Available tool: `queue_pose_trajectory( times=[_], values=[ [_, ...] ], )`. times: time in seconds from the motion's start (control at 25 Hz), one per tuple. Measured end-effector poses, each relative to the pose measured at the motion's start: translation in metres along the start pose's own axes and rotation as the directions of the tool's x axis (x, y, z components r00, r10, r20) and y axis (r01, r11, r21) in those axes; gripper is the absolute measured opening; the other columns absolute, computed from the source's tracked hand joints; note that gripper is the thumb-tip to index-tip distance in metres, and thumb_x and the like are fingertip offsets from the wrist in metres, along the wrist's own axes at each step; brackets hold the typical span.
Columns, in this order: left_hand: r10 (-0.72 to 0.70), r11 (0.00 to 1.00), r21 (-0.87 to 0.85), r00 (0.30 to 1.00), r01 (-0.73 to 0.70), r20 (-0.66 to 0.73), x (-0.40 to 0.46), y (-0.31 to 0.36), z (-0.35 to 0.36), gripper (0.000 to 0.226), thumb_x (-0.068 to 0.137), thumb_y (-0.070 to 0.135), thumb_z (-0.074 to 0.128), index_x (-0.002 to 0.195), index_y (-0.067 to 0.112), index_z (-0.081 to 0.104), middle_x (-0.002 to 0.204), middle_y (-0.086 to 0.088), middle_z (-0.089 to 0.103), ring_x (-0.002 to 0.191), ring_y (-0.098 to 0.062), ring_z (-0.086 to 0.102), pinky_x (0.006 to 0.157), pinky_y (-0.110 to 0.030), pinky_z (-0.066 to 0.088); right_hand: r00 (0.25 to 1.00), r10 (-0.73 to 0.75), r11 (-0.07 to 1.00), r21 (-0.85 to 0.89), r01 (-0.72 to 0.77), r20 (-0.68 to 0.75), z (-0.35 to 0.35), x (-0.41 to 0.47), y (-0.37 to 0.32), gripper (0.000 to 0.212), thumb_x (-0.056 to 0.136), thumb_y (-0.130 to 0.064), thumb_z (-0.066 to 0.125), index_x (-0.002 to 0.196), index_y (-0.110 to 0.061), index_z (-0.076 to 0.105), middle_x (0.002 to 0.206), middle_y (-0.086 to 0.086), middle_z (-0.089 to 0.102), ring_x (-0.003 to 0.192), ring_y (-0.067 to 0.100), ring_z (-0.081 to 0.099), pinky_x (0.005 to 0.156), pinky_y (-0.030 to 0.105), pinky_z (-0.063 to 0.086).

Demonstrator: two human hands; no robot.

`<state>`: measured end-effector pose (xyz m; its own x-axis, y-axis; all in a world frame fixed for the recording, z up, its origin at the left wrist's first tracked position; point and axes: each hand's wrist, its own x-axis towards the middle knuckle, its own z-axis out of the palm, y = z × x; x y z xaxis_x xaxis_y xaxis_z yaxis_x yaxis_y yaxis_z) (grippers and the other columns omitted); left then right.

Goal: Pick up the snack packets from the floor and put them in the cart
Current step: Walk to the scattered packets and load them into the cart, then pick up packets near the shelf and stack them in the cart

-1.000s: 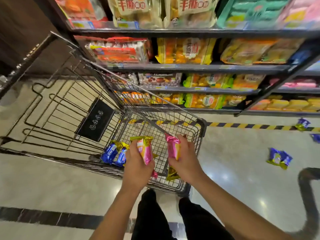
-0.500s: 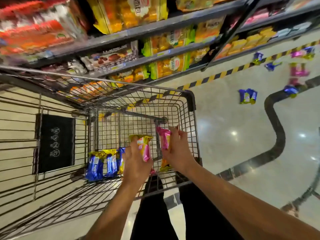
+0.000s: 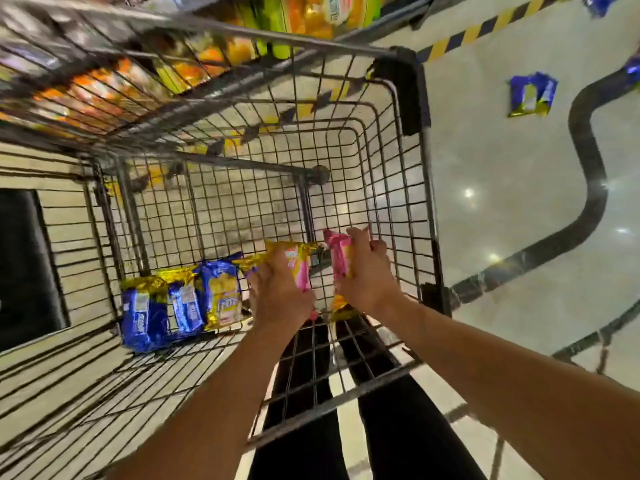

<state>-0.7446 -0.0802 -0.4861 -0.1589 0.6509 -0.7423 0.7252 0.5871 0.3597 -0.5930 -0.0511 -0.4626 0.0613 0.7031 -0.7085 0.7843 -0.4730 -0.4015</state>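
Left hand: the left hand [image 3: 280, 296] is inside the cart, fingers curled round a pink and gold snack packet [image 3: 297, 263] held roughly upright.
Right hand: the right hand [image 3: 367, 271] grips a second pink packet [image 3: 337, 256], its gold lower end sticking out below the palm, just beside the left hand's packet.
Cart: the wire cart [image 3: 408, 98] is seen from above; both hands are within its basket near the edge closest to the person.
Packets already in the cart: three blue and gold packets [image 3: 180, 303] lie side by side on the basket floor, touching one another, just left of the left hand.
Packets on the floor: a blue and gold packet [image 3: 530, 95] lies on the pale glossy floor [image 3: 502, 168] to the right of the cart, well apart from it; another blue one [image 3: 599, 1] is cut off by the top edge.
Writing: print on the packets is too blurred to read; no brand can be made out.
Shelf: orange and yellow bagged goods [image 3: 311, 12] sit on the shelf beyond the cart, labels unreadable.
Floor marking: a yellow and black striped strip [image 3: 478, 32] runs along the shelf base.
Person: dark trouser legs [image 3: 304, 427] show through the cart's wires.
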Motion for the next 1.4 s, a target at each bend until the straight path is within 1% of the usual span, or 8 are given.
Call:
queue_pose_trajectory(
  times=[0.16, 0.32, 0.6, 0.76, 0.96, 1.08, 1.28, 1.4],
  values=[
    [-0.025, 0.998, 0.059, 0.995, 0.019, 0.094, 0.008, -0.005, 0.018, 0.104, 0.069, 0.032, 0.080, 0.149, 0.036, 0.014, 0.147, -0.007, 0.023, 0.136, -0.037, 0.027, 0.104, -0.056, 0.040, 0.994, 0.097, 0.995, -0.034, -0.096, 0.058, 0.021, 0.005, 0.007, 0.081, 0.082, -0.018, 0.073, 0.139, -0.036, 0.020, 0.138, 0.014, 0.031, 0.129, 0.037, 0.041, 0.102, 0.052, 0.046],
    [-0.017, 0.998, 0.054, 0.984, 0.008, 0.176, 0.008, -0.008, 0.023, 0.113, 0.070, 0.038, 0.084, 0.154, 0.032, 0.008, 0.150, -0.005, 0.017, 0.137, -0.031, 0.026, 0.098, -0.038, 0.039, 0.977, 0.143, 0.985, -0.118, -0.126, 0.158, 0.019, 0.016, 0.009, 0.096, 0.078, -0.017, 0.078, 0.150, -0.035, 0.016, 0.146, 0.015, 0.022, 0.136, 0.038, 0.030, 0.109, 0.053, 0.038],
    [-0.003, 1.000, 0.029, 0.997, 0.001, 0.073, -0.019, -0.001, -0.028, 0.090, 0.076, 0.020, 0.081, 0.149, 0.026, 0.028, 0.141, -0.011, 0.025, 0.134, -0.036, 0.026, 0.105, -0.043, 0.039, 0.971, 0.140, 0.989, 0.012, -0.145, 0.192, -0.016, -0.009, -0.006, 0.093, 0.079, -0.006, 0.076, 0.151, -0.031, 0.022, 0.148, 0.010, 0.018, 0.135, 0.034, 0.033, 0.107, 0.046, 0.044],
    [0.052, 0.998, 0.018, 0.998, -0.052, 0.020, -0.056, 0.021, -0.084, 0.082, 0.082, 0.013, 0.076, 0.150, 0.021, 0.031, 0.142, -0.011, 0.024, 0.134, -0.032, 0.025, 0.101, -0.035, 0.036, 0.986, 0.023, 0.988, 0.146, -0.047, 0.164, -0.064, -0.058, -0.037, 0.082, 0.082, -0.013, 0.075, 0.150, -0.024, 0.030, 0.148, 0.010, 0.028, 0.129, 0.032, 0.044, 0.103, 0.038, 0.046],
    [0.168, 0.986, -0.002, 0.984, -0.169, -0.059, -0.112, 0.069, -0.141, 0.071, 0.089, 0.019, 0.067, 0.151, 0.018, 0.034, 0.148, -0.014, 0.028, 0.139, -0.037, 0.024, 0.111, -0.040, 0.031, 0.983, -0.149, 0.944, 0.283, 0.173, -0.103, -0.143, -0.144, -0.068, 0.057, 0.090, -0.014, 0.065, 0.143, -0.018, 0.045, 0.142, 0.004, 0.047, 0.123, 0.021, 0.052, 0.094, 0.030, 0.045],
    [0.315, 0.947, -0.005, 0.936, -0.320, -0.156, -0.145, 0.106, -0.162, 0.067, 0.090, 0.020, 0.066, 0.151, 0.018, 0.037, 0.149, -0.011, 0.030, 0.139, -0.031, 0.025, 0.110, -0.038, 0.028, 0.944, -0.181, 0.924, 0.281, 0.259, -0.275, -0.178, -0.187, -0.067, 0.048, 0.090, -0.018, 0.063, 0.135, -0.021, 0.050, 0.135, 0.001, 0.052, 0.121, 0.019, 0.052, 0.099, 0.034, 0.045],
    [0.540, 0.841, 0.093, 0.816, -0.533, -0.207, -0.204, 0.181, -0.169, 0.065, 0.092, 0.020, 0.060, 0.152, 0.026, 0.035, 0.153, 0.002, 0.023, 0.140, -0.022, 0.017, 0.104, -0.030, 0.025, 0.862, -0.180, 0.922, 0.225, 0.317, -0.474, -0.224, -0.239, -0.033, 0.051, 0.092, -0.016, 0.063, 0.140, -0.019, 0.047, 0.141, 0.000, 0.047, 0.130, 0.016, 0.044, 0.101, 0.022, 0.031],
    [0.628, 0.777, 0.214, 0.750, -0.592, -0.207, -0.234, 0.215, -0.148, 0.070, 0.092, 0.026, 0.062, 0.153, 0.030, 0.028, 0.157, 0.000, 0.019, 0.144, -0.026, 0.017, 0.115, -0.044, 0.027, 0.818, -0.170, 0.926, 0.195, 0.323, -0.549, -0.249, -0.260, 0.001, 0.055, 0.092, -0.018, 0.064, 0.143, -0.021, 0.044, 0.145, 0.000, 0.043, 0.134, 0.018, 0.039, 0.104, 0.021, 0.026]
  ],
)
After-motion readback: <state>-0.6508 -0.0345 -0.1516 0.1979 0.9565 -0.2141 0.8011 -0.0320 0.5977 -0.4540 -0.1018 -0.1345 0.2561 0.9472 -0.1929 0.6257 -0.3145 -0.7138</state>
